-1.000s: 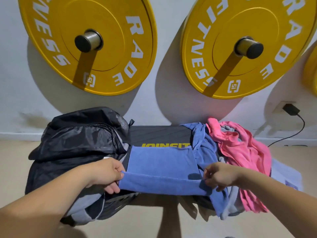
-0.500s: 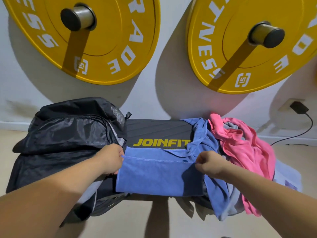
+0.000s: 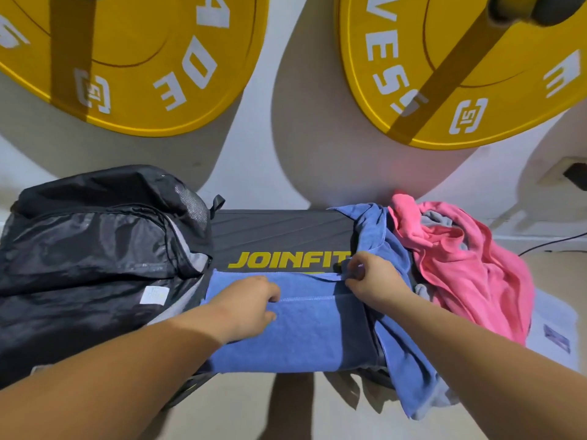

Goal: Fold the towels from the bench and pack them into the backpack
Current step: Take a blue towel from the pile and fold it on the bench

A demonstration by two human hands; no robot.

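Observation:
A folded blue towel (image 3: 301, 338) lies flat on the near half of the black bench (image 3: 279, 236). My left hand (image 3: 251, 304) rests on the towel's middle, its fingers curled at a folded hem. My right hand (image 3: 370, 276) pinches the towel's far right corner. A black backpack (image 3: 95, 249) lies on the bench's left end. To the right, a second blue towel (image 3: 397, 312) hangs over the bench edge beside a crumpled pink towel (image 3: 470, 268).
Two yellow weight plates (image 3: 133, 58) (image 3: 476, 74) hang on the white wall behind the bench. A wall socket with a black plug (image 3: 571, 176) and cable is at far right. A pale towel (image 3: 554, 325) lies at the bench's right end. Beige floor lies below.
Both hands carried the towel's near edge up and over to the far side, completing a fold. My left hand has since slid from the left corner to the towel's middle.

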